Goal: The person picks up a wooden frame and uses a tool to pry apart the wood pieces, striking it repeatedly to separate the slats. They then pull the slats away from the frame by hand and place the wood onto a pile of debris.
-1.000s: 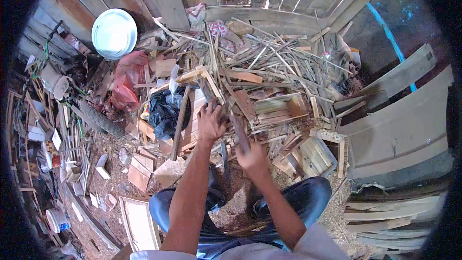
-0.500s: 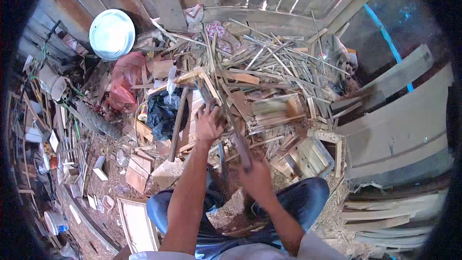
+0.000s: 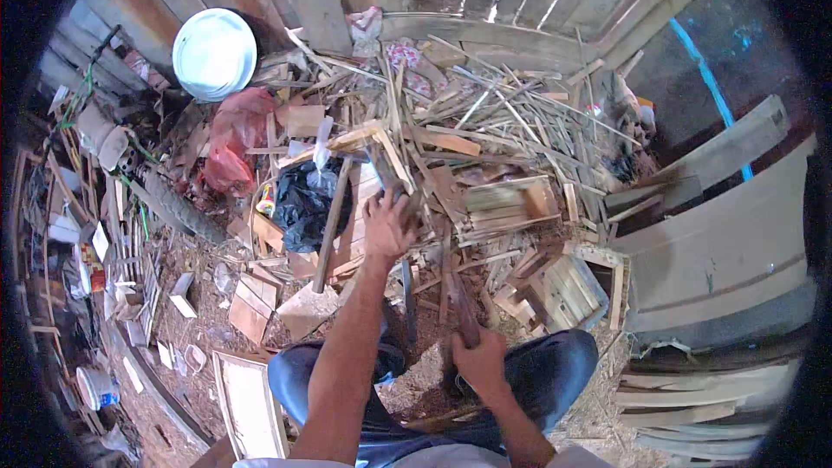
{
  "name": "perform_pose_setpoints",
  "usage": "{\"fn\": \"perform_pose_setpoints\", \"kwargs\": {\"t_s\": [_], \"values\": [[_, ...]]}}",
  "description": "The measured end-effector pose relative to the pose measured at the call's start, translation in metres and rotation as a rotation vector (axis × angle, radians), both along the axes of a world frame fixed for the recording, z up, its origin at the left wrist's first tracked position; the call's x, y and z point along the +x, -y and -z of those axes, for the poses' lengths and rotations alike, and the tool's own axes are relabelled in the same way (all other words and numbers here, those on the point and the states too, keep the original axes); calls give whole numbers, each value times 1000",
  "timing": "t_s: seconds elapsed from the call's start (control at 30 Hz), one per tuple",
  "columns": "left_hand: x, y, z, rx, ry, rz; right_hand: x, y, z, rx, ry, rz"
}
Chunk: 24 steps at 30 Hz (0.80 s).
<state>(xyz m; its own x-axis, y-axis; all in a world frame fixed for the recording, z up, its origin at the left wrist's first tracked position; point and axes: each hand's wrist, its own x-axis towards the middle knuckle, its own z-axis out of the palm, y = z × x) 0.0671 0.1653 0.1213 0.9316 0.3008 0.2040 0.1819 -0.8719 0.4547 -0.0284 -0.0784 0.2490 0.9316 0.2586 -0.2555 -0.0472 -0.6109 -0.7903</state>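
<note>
My left hand [image 3: 390,227] is in the middle of the view, its fingers closed over the near end of a narrow wooden piece [image 3: 380,166] at the corner of a small wooden frame. Lower and to the right, my right hand [image 3: 479,360] grips a long dark handle [image 3: 462,308] that points up and away from me. The head of this tool is blurred, so its kind does not show. Just left of my left hand lie a dark wooden stick [image 3: 332,225] and a black plastic bag [image 3: 305,208].
Thin wood strips [image 3: 529,113] lie heaped by the plank wall. A slatted wooden box [image 3: 507,208] and another box [image 3: 568,290] stand at right. A red bag [image 3: 236,143], a white basin [image 3: 215,55] and a tyre [image 3: 178,208] are at left. Boards [image 3: 711,381] are stacked at lower right.
My right hand has moved down and slightly right with the handle, which has swung away from the wooden frame. My left hand keeps its hold. The whole view has shifted slightly.
</note>
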Motion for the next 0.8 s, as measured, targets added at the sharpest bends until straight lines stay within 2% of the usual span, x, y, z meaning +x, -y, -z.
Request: {"fn": "perform_pose_setpoints", "kwargs": {"t_s": [0.1,0.17,0.27,0.33,0.37,0.43,0.5,0.57,0.63,0.73,0.8], "values": [[-4,2,0,43,-61,19,26,-29,42,-73,-109,19],[-4,4,-17,-24,-32,22,80,-70,85,-226,186,-111],[-3,-2,0,7,-23,28,88,-78,75,-245,185,-63],[-2,-1,-3,-38,-22,13,47,-41,51,-28,8,14],[-4,1,-2,-41,-25,2,13,-12,54,25,36,21],[-3,0,-5,22,-1,35,5,-9,43,91,73,4],[-13,3,-8,17,-22,19,1,-18,46,257,91,158],[-4,1,-4,-63,-142,-3,46,-48,85,69,29,65],[-3,5,-11,-49,-71,-4,87,-78,101,-85,-122,15],[-4,1,-11,-16,-97,2,57,-46,55,-209,-156,27],[-7,2,-8,-20,-80,3,-3,4,105,64,545,-10]]}}
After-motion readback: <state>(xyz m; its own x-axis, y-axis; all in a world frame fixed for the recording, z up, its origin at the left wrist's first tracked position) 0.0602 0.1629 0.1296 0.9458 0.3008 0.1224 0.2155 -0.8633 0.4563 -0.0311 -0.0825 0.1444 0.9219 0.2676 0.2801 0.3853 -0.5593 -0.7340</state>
